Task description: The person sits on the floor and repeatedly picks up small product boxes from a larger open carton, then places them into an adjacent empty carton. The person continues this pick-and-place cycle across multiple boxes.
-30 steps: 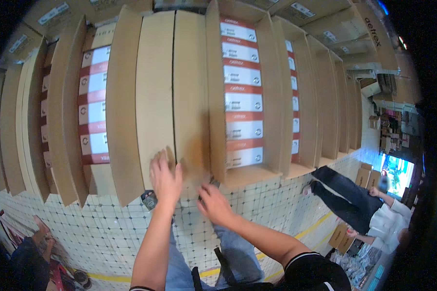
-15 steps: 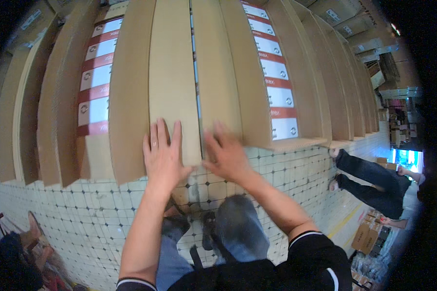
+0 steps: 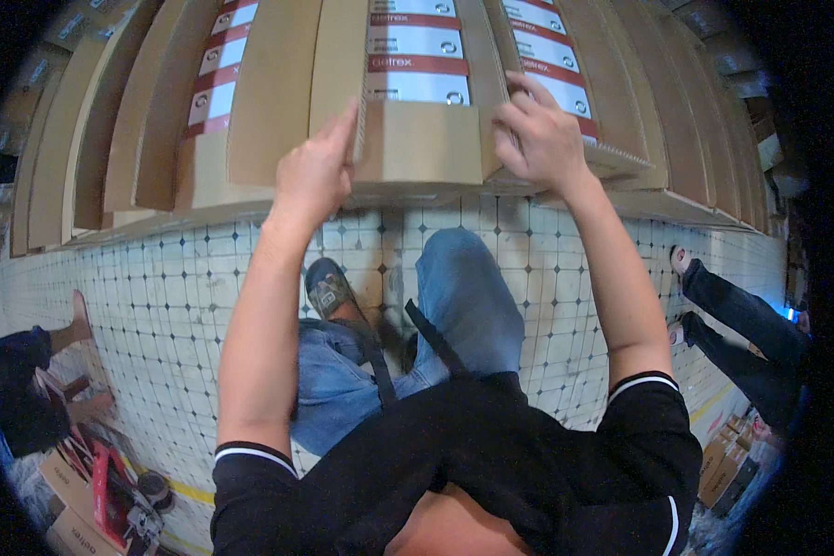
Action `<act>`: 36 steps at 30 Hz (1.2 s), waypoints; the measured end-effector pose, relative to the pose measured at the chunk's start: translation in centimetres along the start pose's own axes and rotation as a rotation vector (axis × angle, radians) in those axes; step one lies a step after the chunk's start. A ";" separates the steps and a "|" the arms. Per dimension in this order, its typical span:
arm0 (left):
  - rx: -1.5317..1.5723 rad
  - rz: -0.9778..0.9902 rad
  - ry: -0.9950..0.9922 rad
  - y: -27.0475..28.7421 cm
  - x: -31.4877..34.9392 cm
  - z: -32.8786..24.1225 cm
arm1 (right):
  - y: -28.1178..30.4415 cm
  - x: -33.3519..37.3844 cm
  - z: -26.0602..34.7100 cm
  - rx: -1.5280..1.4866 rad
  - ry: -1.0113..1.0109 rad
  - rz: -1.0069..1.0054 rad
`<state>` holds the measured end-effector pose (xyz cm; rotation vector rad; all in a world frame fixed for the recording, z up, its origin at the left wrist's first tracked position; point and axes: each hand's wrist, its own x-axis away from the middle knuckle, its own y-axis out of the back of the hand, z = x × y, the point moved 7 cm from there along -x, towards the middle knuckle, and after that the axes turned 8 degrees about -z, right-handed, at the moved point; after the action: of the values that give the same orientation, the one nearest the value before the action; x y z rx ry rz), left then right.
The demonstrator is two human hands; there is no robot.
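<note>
- An open carton [image 3: 417, 144] stands in a row of brown cartons, between the person's two hands; red-and-white boxes [image 3: 417, 42] lie in a line inside it.
- The left hand [image 3: 315, 176] is at the left side of the open carton, beside the raised left flap [image 3: 338, 79]. Its index finger points along the flap's edge and the other fingers are curled; I cannot tell whether they grasp the cardboard.
- The right hand [image 3: 542, 139] is at the right side of the open carton, near the right flap [image 3: 482, 60]. Its fingers are bent and partly blurred; whether they grip a flap cannot be told.
- Just right of the open carton, another carton [image 3: 621, 159] shows similar boxes [image 3: 547, 60] inside.
- Left of the open carton, past its left flap, a further carton [image 3: 204, 171] also holds red-and-white boxes [image 3: 215, 88].
- On the person's side of the open carton lies a tiled floor [image 3: 565, 278], with the person's jeans [image 3: 473, 287] and a dark shoe [image 3: 326, 287] over it.
- Well to the right of the open carton are a co-worker's dark trousers [image 3: 746, 320].
</note>
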<state>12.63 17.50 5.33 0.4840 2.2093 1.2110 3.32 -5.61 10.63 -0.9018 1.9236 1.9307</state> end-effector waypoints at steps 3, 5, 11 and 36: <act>0.058 -0.048 0.045 0.3 0.6 0.6 | -0.8 0.7 -0.4 -0.004 0.020 -0.052; 0.087 -0.058 0.081 0.4 0.7 0.9 | -0.7 1.1 -0.3 0.014 0.034 -0.082; 0.078 -0.069 0.095 0.8 0.3 0.7 | -0.5 1.7 0.0 0.057 -0.045 -0.083; -0.064 -0.116 -0.001 1.0 -2.1 -1.4 | -0.1 1.3 1.0 0.092 -0.100 -0.112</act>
<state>13.42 15.95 7.38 0.3260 2.1592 1.2151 2.12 -4.93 9.71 -0.8512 1.8473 1.7742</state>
